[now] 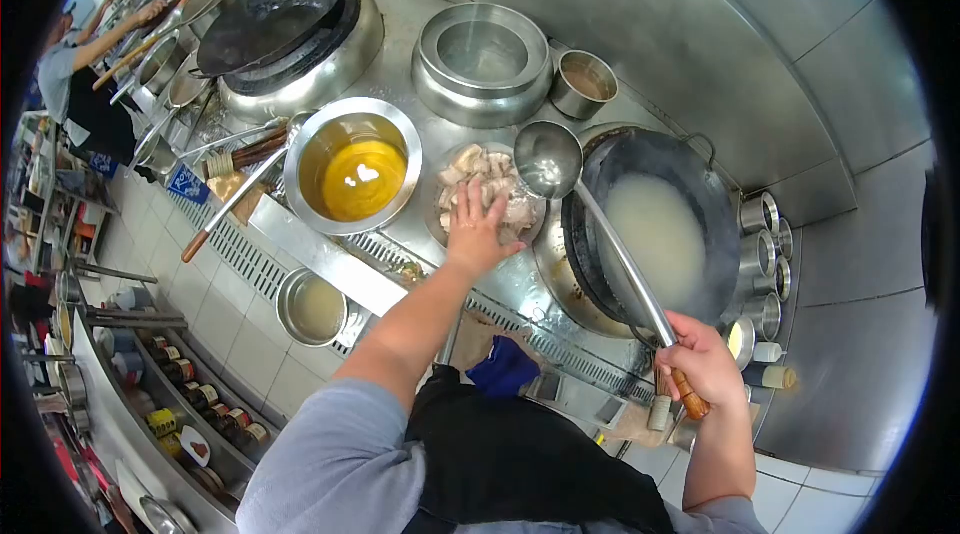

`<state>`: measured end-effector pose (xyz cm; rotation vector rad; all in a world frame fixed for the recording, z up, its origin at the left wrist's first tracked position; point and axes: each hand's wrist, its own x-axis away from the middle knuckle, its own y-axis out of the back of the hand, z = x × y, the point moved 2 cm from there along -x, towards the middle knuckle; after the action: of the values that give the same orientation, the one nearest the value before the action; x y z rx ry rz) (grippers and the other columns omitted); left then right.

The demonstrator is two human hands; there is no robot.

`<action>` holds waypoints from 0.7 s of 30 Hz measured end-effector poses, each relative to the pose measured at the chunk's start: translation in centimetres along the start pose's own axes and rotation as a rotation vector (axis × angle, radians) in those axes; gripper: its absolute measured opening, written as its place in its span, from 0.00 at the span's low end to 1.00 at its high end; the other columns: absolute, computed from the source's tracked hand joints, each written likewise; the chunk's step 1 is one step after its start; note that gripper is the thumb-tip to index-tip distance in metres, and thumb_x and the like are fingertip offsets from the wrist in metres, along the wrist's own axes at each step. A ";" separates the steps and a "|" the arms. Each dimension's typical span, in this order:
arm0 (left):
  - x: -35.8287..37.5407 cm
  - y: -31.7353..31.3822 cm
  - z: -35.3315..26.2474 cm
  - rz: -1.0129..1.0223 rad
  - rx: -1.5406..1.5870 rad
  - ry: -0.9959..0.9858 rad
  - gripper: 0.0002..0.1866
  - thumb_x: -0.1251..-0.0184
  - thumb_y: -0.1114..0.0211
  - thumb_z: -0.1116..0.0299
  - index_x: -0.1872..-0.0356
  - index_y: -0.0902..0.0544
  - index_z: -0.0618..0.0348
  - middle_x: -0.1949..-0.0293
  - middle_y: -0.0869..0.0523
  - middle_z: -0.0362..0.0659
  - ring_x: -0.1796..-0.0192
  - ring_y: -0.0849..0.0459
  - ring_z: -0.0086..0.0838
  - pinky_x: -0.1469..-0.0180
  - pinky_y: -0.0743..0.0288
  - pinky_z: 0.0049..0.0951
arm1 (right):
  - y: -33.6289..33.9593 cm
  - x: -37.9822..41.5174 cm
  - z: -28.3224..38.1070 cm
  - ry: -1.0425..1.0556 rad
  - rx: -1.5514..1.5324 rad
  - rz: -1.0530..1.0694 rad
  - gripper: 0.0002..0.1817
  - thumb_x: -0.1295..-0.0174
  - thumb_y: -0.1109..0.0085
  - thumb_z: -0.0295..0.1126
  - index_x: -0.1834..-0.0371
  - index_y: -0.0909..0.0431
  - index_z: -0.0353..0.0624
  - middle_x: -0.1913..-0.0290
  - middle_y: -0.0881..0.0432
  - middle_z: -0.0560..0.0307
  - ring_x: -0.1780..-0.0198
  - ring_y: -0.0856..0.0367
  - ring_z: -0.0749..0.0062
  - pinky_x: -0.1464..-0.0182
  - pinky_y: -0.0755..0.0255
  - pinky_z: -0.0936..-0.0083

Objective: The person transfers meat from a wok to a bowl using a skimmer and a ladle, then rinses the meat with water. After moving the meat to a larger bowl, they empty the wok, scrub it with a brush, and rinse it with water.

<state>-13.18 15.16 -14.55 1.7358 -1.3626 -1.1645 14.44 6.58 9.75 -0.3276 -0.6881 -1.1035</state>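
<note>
My left hand (478, 229) reaches into a shallow metal bowl (436, 221) of pale raw meat pieces (484, 174), fingers spread on the meat. My right hand (700, 366) grips the wooden handle of a long steel ladle (548, 159). The ladle's empty cup hovers between the meat bowl and a black wok (655, 224) holding cloudy white liquid. The ladle shaft crosses the wok's near-left rim.
A steel basin of yellow oil (353, 169) sits left of the meat. Behind are a water-filled pot (483, 59) under a thin stream, a small pot (584, 82) and an empty dark wok (275, 24). Seasoning cups (765, 264) line the right. Another person (85, 84) cooks at far left.
</note>
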 end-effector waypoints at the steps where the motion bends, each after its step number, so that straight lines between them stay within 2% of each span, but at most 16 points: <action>1: -0.4 0.2 0.5 -0.002 -0.001 0.001 0.43 0.52 0.27 0.51 0.32 0.34 0.48 0.31 0.42 0.61 0.33 0.37 0.59 0.32 0.37 0.45 | -0.1 -0.1 0.0 0.001 0.001 0.001 0.33 0.46 0.53 0.17 0.31 0.36 0.37 0.77 0.27 0.61 0.86 0.30 0.79 0.84 0.34 0.82; 3: -2.8 0.3 2.1 0.156 0.165 0.194 0.44 0.53 0.26 0.58 0.32 0.35 0.47 0.29 0.45 0.60 0.34 0.35 0.58 0.33 0.35 0.45 | -0.4 -0.5 0.2 0.077 0.170 -0.053 0.33 0.45 0.52 0.18 0.31 0.35 0.38 0.77 0.27 0.62 0.86 0.31 0.80 0.84 0.34 0.82; 4: -3.9 0.6 3.0 0.141 0.223 0.221 0.39 0.51 0.28 0.62 0.34 0.34 0.48 0.30 0.43 0.59 0.36 0.31 0.58 0.36 0.31 0.46 | -0.6 -1.0 0.5 0.080 0.173 -0.053 0.33 0.45 0.52 0.18 0.31 0.35 0.38 0.77 0.27 0.62 0.86 0.31 0.80 0.84 0.34 0.82; 5: -4.9 -0.1 4.7 0.139 0.225 0.222 0.39 0.51 0.28 0.62 0.34 0.34 0.48 0.30 0.43 0.59 0.36 0.31 0.58 0.36 0.31 0.46 | -0.9 -1.7 1.2 0.109 0.209 -0.094 0.32 0.44 0.52 0.19 0.31 0.36 0.38 0.77 0.27 0.62 0.86 0.31 0.80 0.84 0.35 0.82; 7: -6.1 -1.6 7.6 0.215 0.328 0.350 0.34 0.48 0.31 0.65 0.36 0.32 0.49 0.31 0.40 0.57 0.38 0.29 0.59 0.39 0.28 0.46 | -0.9 -3.6 2.3 0.138 0.247 -0.133 0.32 0.44 0.52 0.20 0.31 0.36 0.39 0.77 0.27 0.63 0.86 0.31 0.80 0.84 0.35 0.82; 8: -5.9 -1.6 7.7 0.248 0.376 0.361 0.33 0.46 0.33 0.67 0.36 0.31 0.50 0.31 0.40 0.57 0.34 0.34 0.59 0.35 0.33 0.47 | -0.8 -5.0 2.9 0.175 0.231 -0.153 0.32 0.43 0.51 0.21 0.31 0.36 0.38 0.78 0.28 0.63 0.86 0.31 0.80 0.84 0.35 0.81; 9: -5.3 -1.3 7.1 0.247 0.372 0.365 0.33 0.46 0.33 0.67 0.36 0.31 0.50 0.31 0.40 0.57 0.34 0.34 0.59 0.35 0.33 0.47 | -0.7 -6.6 3.7 0.213 0.213 -0.171 0.32 0.43 0.50 0.22 0.30 0.37 0.38 0.78 0.28 0.63 0.86 0.31 0.80 0.84 0.35 0.81; 11: -3.1 -0.3 5.3 -0.056 0.144 0.182 0.34 0.46 0.32 0.67 0.34 0.32 0.49 0.30 0.41 0.57 0.29 0.42 0.58 0.30 0.40 0.50 | -1.0 -10.5 6.1 0.283 0.254 -0.202 0.28 0.43 0.48 0.25 0.35 0.33 0.36 0.79 0.28 0.63 0.86 0.30 0.78 0.84 0.34 0.79; 12: -2.1 0.4 4.4 -0.093 0.176 0.179 0.37 0.47 0.31 0.68 0.32 0.34 0.48 0.30 0.42 0.58 0.26 0.48 0.58 0.28 0.46 0.51 | -1.5 -12.8 7.6 0.307 0.233 -0.174 0.22 0.43 0.48 0.25 0.42 0.29 0.37 0.79 0.28 0.62 0.86 0.30 0.77 0.84 0.34 0.79; 13: -1.2 0.9 4.1 -0.097 0.172 0.181 0.37 0.47 0.31 0.68 0.32 0.34 0.48 0.30 0.42 0.58 0.26 0.48 0.58 0.28 0.46 0.51 | -2.0 -15.3 9.1 0.331 0.213 -0.145 0.17 0.43 0.47 0.26 0.49 0.26 0.37 0.79 0.27 0.62 0.86 0.29 0.77 0.84 0.34 0.79; 15: 0.5 1.4 3.7 -0.043 0.253 0.162 0.40 0.49 0.29 0.67 0.32 0.35 0.51 0.29 0.43 0.59 0.27 0.46 0.58 0.28 0.45 0.50 | -2.2 -21.6 10.8 0.340 0.184 -0.086 0.06 0.43 0.47 0.27 0.63 0.28 0.39 0.79 0.27 0.61 0.86 0.29 0.75 0.84 0.34 0.78; 16: 1.1 1.7 3.7 -0.066 0.271 0.185 0.39 0.50 0.28 0.69 0.33 0.34 0.55 0.30 0.41 0.60 0.29 0.42 0.58 0.29 0.43 0.47 | -2.5 -25.0 11.3 0.361 0.155 -0.092 0.05 0.43 0.47 0.27 0.66 0.28 0.38 0.79 0.27 0.60 0.85 0.28 0.74 0.83 0.33 0.76; 17: 1.5 1.9 4.0 -0.068 0.266 0.189 0.39 0.50 0.28 0.69 0.33 0.34 0.55 0.30 0.41 0.60 0.29 0.42 0.58 0.29 0.43 0.47 | -3.1 -27.8 11.9 0.380 0.126 -0.099 0.04 0.44 0.47 0.27 0.69 0.29 0.38 0.79 0.27 0.59 0.85 0.28 0.73 0.83 0.33 0.75; 19: 2.4 2.0 5.2 0.002 0.331 0.250 0.34 0.44 0.34 0.70 0.34 0.34 0.57 0.31 0.40 0.62 0.29 0.40 0.56 0.29 0.41 0.45 | -5.2 -31.7 13.1 0.375 0.115 -0.131 0.04 0.45 0.46 0.26 0.70 0.28 0.37 0.79 0.27 0.58 0.84 0.27 0.70 0.82 0.32 0.72; 20: 2.8 1.8 5.9 0.061 0.338 0.287 0.29 0.42 0.38 0.75 0.36 0.33 0.60 0.33 0.37 0.63 0.31 0.37 0.56 0.31 0.36 0.44 | -6.2 -33.4 13.2 0.372 0.114 -0.122 0.04 0.45 0.46 0.26 0.70 0.28 0.37 0.79 0.27 0.58 0.84 0.27 0.70 0.82 0.32 0.72; 21: 3.1 1.8 6.3 0.059 0.334 0.295 0.29 0.42 0.38 0.75 0.36 0.33 0.60 0.33 0.37 0.63 0.31 0.37 0.56 0.31 0.36 0.44 | -7.0 -35.2 13.2 0.340 0.141 -0.144 0.04 0.46 0.46 0.26 0.71 0.29 0.37 0.79 0.26 0.57 0.84 0.27 0.69 0.82 0.32 0.72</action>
<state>-19.45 11.99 -16.32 1.9892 -1.4702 -0.6402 -6.05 35.78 -4.07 0.0324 -0.4872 -1.2041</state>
